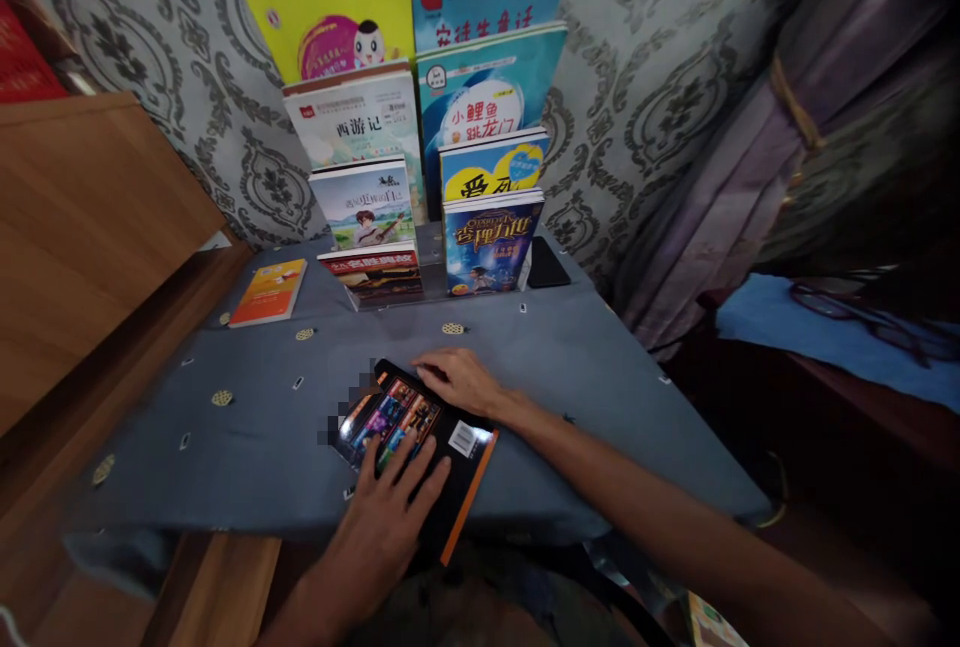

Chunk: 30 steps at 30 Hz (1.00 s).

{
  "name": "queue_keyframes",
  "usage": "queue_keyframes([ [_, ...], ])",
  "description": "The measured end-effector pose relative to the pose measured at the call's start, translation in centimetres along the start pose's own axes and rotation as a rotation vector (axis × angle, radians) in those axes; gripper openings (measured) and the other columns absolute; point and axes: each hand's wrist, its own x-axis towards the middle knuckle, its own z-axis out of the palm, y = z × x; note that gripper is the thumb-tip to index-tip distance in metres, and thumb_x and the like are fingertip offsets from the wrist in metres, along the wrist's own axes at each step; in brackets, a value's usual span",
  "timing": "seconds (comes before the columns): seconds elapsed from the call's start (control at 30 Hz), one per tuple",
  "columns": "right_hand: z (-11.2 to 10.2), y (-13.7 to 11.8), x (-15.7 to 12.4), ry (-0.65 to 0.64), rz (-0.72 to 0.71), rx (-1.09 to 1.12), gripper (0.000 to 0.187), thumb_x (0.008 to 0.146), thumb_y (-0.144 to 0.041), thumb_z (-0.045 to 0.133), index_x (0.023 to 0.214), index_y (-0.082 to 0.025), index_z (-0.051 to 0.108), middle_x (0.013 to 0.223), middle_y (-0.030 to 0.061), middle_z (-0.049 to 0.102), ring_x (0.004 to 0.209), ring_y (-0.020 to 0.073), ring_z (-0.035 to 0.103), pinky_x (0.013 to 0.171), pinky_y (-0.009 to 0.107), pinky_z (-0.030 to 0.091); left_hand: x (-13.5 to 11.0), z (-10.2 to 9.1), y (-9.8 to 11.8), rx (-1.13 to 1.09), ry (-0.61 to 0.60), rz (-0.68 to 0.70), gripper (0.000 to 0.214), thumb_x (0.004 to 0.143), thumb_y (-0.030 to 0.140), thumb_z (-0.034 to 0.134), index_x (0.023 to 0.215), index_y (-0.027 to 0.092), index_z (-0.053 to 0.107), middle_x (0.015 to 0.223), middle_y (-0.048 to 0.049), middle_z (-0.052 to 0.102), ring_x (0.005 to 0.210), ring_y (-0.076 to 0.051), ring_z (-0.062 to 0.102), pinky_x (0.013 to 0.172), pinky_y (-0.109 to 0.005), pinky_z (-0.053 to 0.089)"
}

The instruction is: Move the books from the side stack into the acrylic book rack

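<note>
A black book (466, 470) with an orange strip along its near right edge lies slanted near the table's front edge. Its upward side carries several small coloured pictures and a white barcode. Spread fingers of my left hand (394, 497) rest flat on this cover, over the lower pictures. My right hand (461, 382) lies at the book's far right edge, its fingers stretched toward the top corner and its underside hidden. Blocky pixels cover the book's left corner.
Beyond the book, a stepped rack holds several books, among them a blue one (487, 247) and a white one (364, 132). An orange book (268, 293) lies at left; a dark flat object (549, 263) sits right of the rack. A wooden panel (97, 237) borders the left.
</note>
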Motion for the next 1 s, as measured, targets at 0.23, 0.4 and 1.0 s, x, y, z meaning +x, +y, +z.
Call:
queue_keyframes([
  [0.23,-0.5,0.5,0.3,-0.097,-0.027,0.336,0.03,0.096,-0.031,0.051,0.105,-0.014,0.074,0.1,0.007,0.077,0.092,0.02,0.07,0.083,0.03,0.051,0.6,-2.1,-1.3,-0.107,0.081,0.04,0.063,0.085,0.003,0.045,0.145,0.023,0.046,0.14,-0.006,0.061,0.135,-0.022,0.052,0.114,-0.045,0.041],
  [0.4,-0.3,1.0,0.5,-0.173,0.026,0.596,0.048,0.094,-0.055,0.052,0.1,-0.013,0.074,0.094,0.0076,0.076,0.085,0.0207,0.069,0.08,0.032,0.053,2.2,-5.7,-2.4,-0.337,0.28,0.041,0.029,0.095,0.018,0.051,0.121,0.02,0.063,0.109,-0.008,0.076,0.104,-0.019,0.072,0.09,-0.031,0.057],
  [1.0,0.3,0.4,0.4,-0.384,0.211,1.245,0.042,0.087,-0.054,0.064,0.096,-0.013,0.069,0.079,0.0092,0.074,0.074,0.0182,0.072,0.069,0.028,0.052,8.5,-11.7,-8.4,-0.491,0.765,-0.498,0.035,0.087,0.046,0.056,0.07,0.016,0.064,0.054,0.0048,0.05,0.051,-0.01,0.043,0.048,-0.02,0.035],
])
